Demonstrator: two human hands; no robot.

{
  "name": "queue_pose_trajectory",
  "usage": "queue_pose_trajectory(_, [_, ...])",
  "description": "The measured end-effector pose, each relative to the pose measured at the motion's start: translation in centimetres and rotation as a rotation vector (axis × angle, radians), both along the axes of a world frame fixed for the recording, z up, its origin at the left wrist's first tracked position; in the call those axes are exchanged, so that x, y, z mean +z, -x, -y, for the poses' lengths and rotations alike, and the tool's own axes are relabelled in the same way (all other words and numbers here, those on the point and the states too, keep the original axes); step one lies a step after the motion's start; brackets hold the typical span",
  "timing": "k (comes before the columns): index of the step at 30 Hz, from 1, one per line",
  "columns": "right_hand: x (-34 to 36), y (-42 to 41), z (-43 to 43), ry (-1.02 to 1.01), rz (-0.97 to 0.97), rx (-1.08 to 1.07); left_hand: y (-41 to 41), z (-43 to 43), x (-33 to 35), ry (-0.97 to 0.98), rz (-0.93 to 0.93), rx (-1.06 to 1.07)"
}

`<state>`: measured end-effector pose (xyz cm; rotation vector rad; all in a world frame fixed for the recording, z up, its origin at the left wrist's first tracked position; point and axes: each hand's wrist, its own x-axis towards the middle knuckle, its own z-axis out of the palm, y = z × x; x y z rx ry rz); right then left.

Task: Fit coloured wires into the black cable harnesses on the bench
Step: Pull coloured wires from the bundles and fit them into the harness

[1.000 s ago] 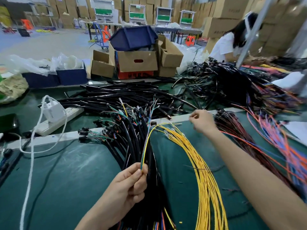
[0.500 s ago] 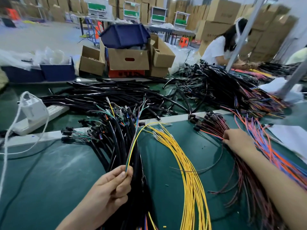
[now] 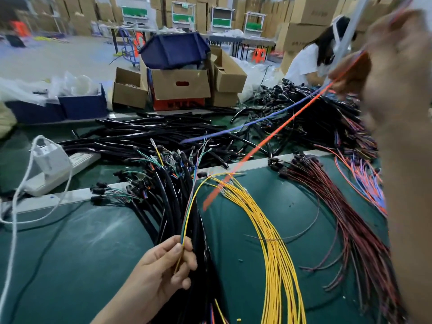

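A white power strip (image 3: 77, 160) is laid at the left. A white charger (image 3: 50, 157) is plugged into it, and its white cable (image 3: 14, 206) is looped alongside. Further back, open cardboard boxes (image 3: 181, 84) are grouped together, one topped by a dark blue bin (image 3: 174, 50) (turned upside down). Blue crates (image 3: 83, 106) are heaped with clear plastic bags (image 3: 70, 84). A person in white (image 3: 304, 61) is seen at the far right, before stacked cartons (image 3: 311, 10).

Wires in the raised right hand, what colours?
One orange wire, one blue wire; head view.
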<state>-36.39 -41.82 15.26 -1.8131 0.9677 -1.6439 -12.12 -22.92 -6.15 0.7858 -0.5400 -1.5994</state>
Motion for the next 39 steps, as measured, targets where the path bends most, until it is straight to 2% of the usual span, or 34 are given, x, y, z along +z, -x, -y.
queue_pose_trajectory(3, [-1.7, -4.6, -2.4, -0.253, 0.144, 0.337, 0.0, -0.2, 0.1, -0.046, 0.028, -0.022])
queue_pose_trajectory(6, [-6.0, -8.9, -4.1, -0.459, 0.050, 0.565, -0.3, -0.2, 0.3, -0.077, 0.032, -0.083])
queue_pose_trajectory(13, [-10.7, -11.7, -1.9, -0.369, -0.296, 0.577, -0.5, -0.5, 0.4, -0.045, 0.080, -0.118])
queue_pose_trajectory(18, [-11.6, -10.5, 1.1, -0.374, -0.328, 0.446, -0.3, -0.2, 0.5, -0.065, 0.101, -0.090])
queue_pose_trajectory(21, [-12.5, -8.5, 3.8, -0.536, -0.220, 0.372, -0.2, -0.4, 0.8, -0.091, 0.097, -0.101])
queue_pose_trajectory(23, [-13.4, -5.8, 6.4, -0.609, -0.221, 0.174, -0.2, -0.4, 1.0, -0.096, 0.067, -0.102])
queue_pose_trajectory(24, [-14.2, -3.8, 7.9, -0.573, -0.396, -0.017, -0.2, -0.3, 1.0, -0.095, 0.053, -0.097])
queue_pose_trajectory(26, [-16.4, 0.5, 9.6, -0.508, -0.918, -0.410, -0.2, -0.3, 0.9, -0.096, 0.034, -0.087])
queue_pose_trajectory(27, [-17.5, 2.0, 9.9, -0.507, -1.060, -0.495, -0.2, -0.2, 0.9, -0.100, 0.027, -0.086])
queue_pose_trajectory(29, [-19.9, 3.7, 9.8, -0.461, -1.154, -0.509, -0.4, -0.2, 0.7, -0.105, 0.015, -0.089])
queue_pose_trajectory(33, [-21.4, 3.6, 9.3, -0.305, -1.216, -0.516, -0.6, -0.1, 0.4, -0.091, 0.018, -0.093])
queue_pose_trajectory(37, [-21.6, 3.7, 9.1, -0.314, -1.241, -0.536, -0.5, -0.2, 0.2, -0.060, 0.028, -0.093])
queue_pose_trajectory(39, [-21.1, 3.2, 9.1, -0.316, -1.272, -0.473, -0.5, -0.3, 0.2, -0.056, 0.039, -0.111])
